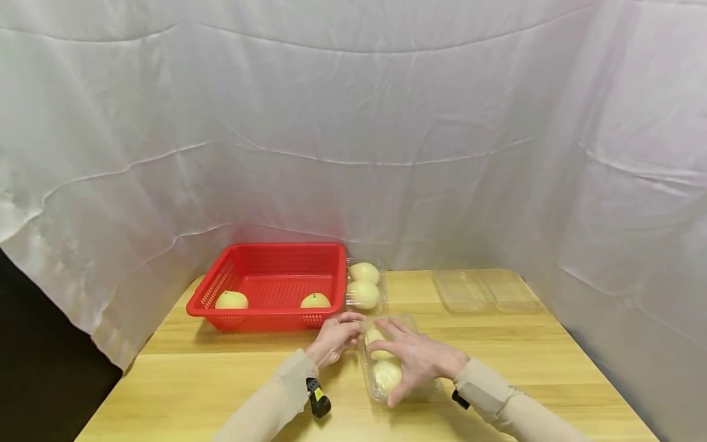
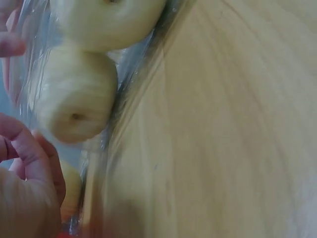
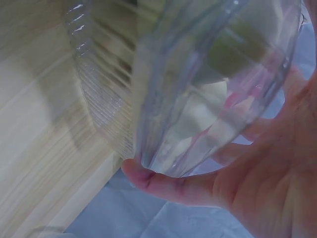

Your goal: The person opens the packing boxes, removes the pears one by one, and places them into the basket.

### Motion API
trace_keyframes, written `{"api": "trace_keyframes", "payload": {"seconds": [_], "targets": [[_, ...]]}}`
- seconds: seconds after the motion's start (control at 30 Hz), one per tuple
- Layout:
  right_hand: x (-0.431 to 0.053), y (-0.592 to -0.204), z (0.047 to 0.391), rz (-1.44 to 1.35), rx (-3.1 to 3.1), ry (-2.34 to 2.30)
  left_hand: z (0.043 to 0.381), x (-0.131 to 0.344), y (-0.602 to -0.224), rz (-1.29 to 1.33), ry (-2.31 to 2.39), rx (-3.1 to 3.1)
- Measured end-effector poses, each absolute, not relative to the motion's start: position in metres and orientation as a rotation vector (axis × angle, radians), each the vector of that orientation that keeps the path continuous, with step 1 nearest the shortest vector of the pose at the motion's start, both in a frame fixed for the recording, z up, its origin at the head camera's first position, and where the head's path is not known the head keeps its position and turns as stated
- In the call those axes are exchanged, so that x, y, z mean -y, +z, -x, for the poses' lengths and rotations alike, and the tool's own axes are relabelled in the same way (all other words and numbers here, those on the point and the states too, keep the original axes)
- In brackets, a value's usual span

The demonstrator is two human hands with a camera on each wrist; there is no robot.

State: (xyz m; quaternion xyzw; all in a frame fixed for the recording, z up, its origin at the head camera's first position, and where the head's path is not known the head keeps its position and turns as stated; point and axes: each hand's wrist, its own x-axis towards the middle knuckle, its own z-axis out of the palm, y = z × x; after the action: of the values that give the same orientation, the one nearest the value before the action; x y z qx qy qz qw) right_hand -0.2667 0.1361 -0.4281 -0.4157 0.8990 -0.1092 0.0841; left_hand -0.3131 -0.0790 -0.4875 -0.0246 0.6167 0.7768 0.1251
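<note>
In the head view, a clear plastic clamshell box (image 1: 367, 376) lies on the table with two pale yellow pears (image 1: 387, 376) inside. My right hand (image 1: 422, 356) grips it from above, fingers spread over the top. The right wrist view shows the thumb (image 3: 173, 188) against the box's edge, with the clear lid (image 3: 198, 114) tilted beside a ribbed wall. At the box's far left corner is my left hand (image 1: 335, 339), its fingers loosely bent by the rim. Up close in the left wrist view, a pear (image 2: 77, 94) shows through the plastic beside those fingers (image 2: 32, 153).
A red basket (image 1: 265, 321) with two pears stands at the back left. Against its right side sits another clear box (image 1: 383, 301) holding two pears. An open clear box (image 1: 486, 291) lies at the back right. Light cloth (image 1: 353, 123) hangs behind the table.
</note>
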Motion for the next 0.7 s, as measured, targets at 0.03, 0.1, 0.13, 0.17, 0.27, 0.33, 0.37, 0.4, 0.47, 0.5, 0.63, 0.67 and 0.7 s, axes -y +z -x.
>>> {"api": "trace_keyframes", "payload": {"seconds": [0.03, 0.1, 0.13, 0.17, 0.27, 0.33, 0.37, 0.4, 0.47, 0.5, 0.63, 0.67, 0.7], "targets": [[-0.136, -0.428, 0.267, 1.236, -2.684, -0.327, 0.313, 0.077, -0.487, 0.089, 2.278, -1.802], [-0.136, -0.428, 0.267, 1.236, -2.685, -0.319, 0.313, 0.075, -0.488, 0.122, 2.301, -1.812], [-0.136, -0.428, 0.267, 1.238, -2.685, -0.322, 0.313, 0.074, -0.488, 0.137, 2.311, -1.821], [-0.135, -0.428, 0.267, 1.243, -2.685, -0.330, 0.313, 0.073, -0.489, 0.155, 2.319, -1.827], [-0.135, -0.427, 0.267, 1.266, -2.699, -0.355, 0.314, 0.071, -0.489, 0.171, 2.319, -1.855], [-0.136, -0.427, 0.268, 1.268, -2.705, -0.384, 0.313, 0.071, -0.488, 0.156, 2.300, -1.888], [-0.136, -0.427, 0.268, 1.263, -2.707, -0.394, 0.313, 0.072, -0.487, 0.132, 2.277, -1.914], [-0.136, -0.428, 0.268, 1.254, -2.709, -0.403, 0.312, 0.072, -0.486, 0.102, 2.249, -1.943], [-0.137, -0.428, 0.267, 1.231, -2.714, -0.421, 0.311, 0.074, -0.485, 0.040, 2.200, -1.996], [-0.136, -0.429, 0.267, 1.218, -2.717, -0.430, 0.309, 0.075, -0.484, 0.018, 2.172, -2.025], [-0.135, -0.430, 0.264, 1.177, -2.726, -0.467, 0.305, 0.078, -0.483, -0.066, 2.087, -2.133], [-0.134, -0.430, 0.263, 1.166, -2.731, -0.473, 0.303, 0.078, -0.483, -0.093, 2.068, -2.167], [-0.134, -0.430, 0.262, 1.155, -2.736, -0.476, 0.302, 0.078, -0.482, -0.121, 2.044, -2.203]]}}
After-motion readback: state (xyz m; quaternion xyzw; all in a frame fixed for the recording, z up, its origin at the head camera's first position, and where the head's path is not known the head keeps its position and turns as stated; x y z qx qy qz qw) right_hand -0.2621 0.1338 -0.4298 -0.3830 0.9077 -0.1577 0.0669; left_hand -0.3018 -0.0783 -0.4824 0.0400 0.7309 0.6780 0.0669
